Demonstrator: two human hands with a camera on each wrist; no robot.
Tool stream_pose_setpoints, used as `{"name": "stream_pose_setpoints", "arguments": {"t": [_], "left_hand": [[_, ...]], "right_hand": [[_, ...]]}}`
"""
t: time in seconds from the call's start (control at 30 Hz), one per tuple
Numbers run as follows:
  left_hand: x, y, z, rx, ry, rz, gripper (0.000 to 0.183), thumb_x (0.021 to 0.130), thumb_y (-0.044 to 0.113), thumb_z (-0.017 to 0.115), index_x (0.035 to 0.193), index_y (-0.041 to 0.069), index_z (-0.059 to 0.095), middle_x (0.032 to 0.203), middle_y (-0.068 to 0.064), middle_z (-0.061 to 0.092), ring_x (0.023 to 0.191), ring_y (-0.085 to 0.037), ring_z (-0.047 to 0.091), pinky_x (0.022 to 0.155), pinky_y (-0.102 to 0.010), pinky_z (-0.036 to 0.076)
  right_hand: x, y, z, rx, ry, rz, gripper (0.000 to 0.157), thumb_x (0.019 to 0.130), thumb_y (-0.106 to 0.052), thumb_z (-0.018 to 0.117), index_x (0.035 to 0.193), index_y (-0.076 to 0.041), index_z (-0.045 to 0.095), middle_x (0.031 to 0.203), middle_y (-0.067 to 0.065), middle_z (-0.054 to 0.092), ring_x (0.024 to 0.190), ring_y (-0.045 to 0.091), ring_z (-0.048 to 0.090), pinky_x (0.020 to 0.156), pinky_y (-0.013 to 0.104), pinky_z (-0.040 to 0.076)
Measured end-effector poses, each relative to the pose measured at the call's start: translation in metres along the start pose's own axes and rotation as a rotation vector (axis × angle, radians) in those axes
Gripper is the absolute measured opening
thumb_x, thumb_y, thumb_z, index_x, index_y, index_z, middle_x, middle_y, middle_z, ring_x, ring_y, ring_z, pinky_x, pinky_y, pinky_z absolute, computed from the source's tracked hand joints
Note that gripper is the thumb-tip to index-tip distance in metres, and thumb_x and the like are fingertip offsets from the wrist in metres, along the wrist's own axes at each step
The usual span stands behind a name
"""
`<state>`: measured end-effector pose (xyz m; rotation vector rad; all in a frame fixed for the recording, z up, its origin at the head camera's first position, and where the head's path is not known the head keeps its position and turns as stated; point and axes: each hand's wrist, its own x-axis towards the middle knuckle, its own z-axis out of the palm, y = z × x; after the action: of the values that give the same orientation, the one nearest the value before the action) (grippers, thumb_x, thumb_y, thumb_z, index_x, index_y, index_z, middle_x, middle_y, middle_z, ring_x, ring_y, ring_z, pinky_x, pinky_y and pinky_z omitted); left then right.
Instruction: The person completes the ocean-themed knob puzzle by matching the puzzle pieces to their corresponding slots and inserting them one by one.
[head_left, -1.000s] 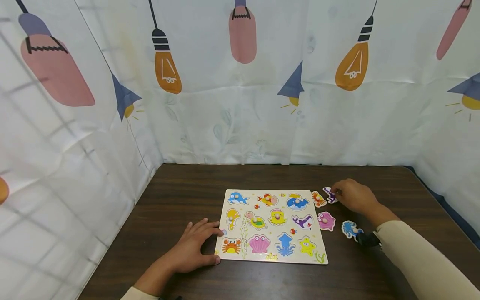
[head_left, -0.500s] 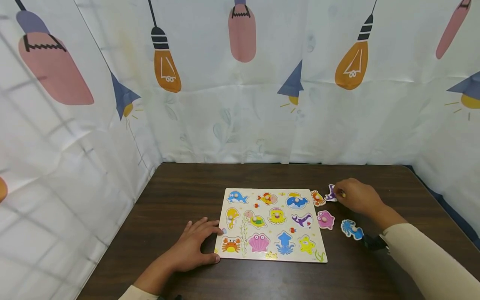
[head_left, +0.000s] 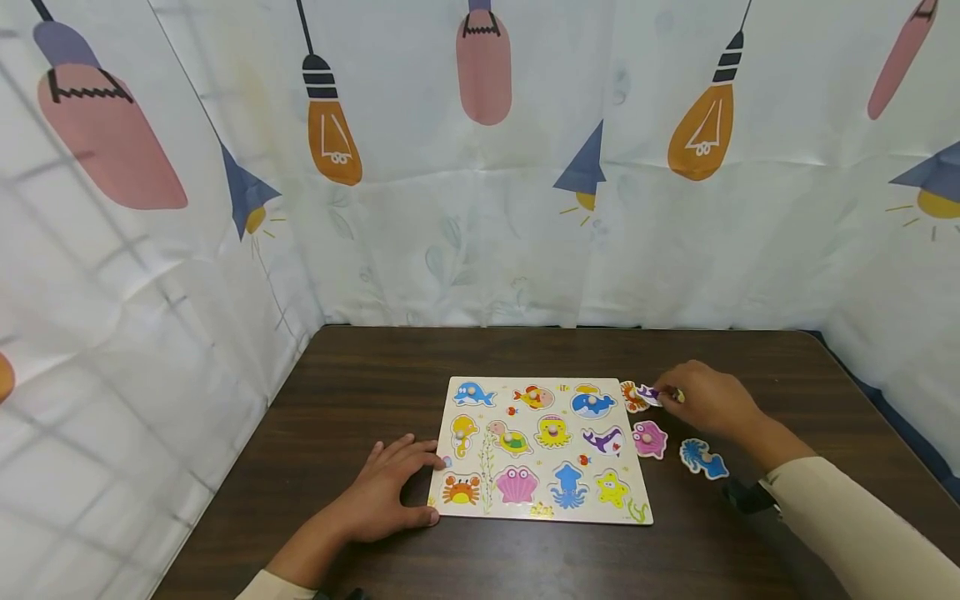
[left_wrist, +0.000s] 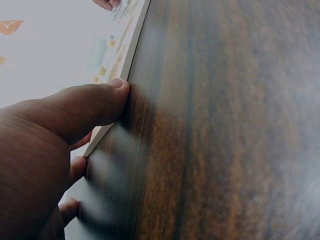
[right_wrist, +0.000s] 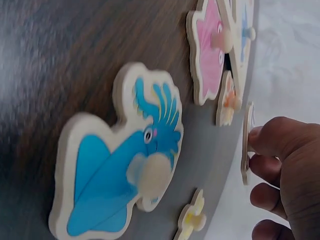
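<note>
In the head view my left hand rests at the left edge of a wooden peg puzzle board. Its fingers are spread, and the left wrist view shows the thumb against the board's side. My right hand, beyond the board's right edge, pinches a purple puzzle piece by finger and thumb. The right wrist view has this piece edge-on, lifted off the table. An orange piece lies just left of it, partly overlapped in the head view.
A pink piece lies beside the board's right edge. Further right is a blue piece with a wooden knob. A small yellow piece lies near the right hand. A patterned white curtain hangs behind the dark wooden table.
My right hand has pulled the purple piece up and turned it, bringing it left toward the orange piece. A yellow piece shows under the hand now. My left hand has stayed put.
</note>
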<state>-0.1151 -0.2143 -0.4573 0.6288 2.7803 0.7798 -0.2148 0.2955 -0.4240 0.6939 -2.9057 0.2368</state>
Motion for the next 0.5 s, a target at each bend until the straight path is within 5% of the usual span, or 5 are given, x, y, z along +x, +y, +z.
{"name": "stream_pose_setpoints", "arguments": {"t": [0.5], "left_hand": [[0.0,-0.002,0.001,0.004,-0.001,-0.002,0.056,0.08,0.054,0.083,0.128,0.036,0.059,0.154,0.002,0.046,0.151,-0.037,0.025,0.116,-0.072,0.004]], "right_hand": [[-0.001,-0.022,0.0,0.063,-0.014,-0.002,0.014,0.087,-0.022,0.083,0.1,-0.017,0.079,0.089,-0.007,0.066,0.083,0.014,0.057,0.061,0.032,0.054]]}}
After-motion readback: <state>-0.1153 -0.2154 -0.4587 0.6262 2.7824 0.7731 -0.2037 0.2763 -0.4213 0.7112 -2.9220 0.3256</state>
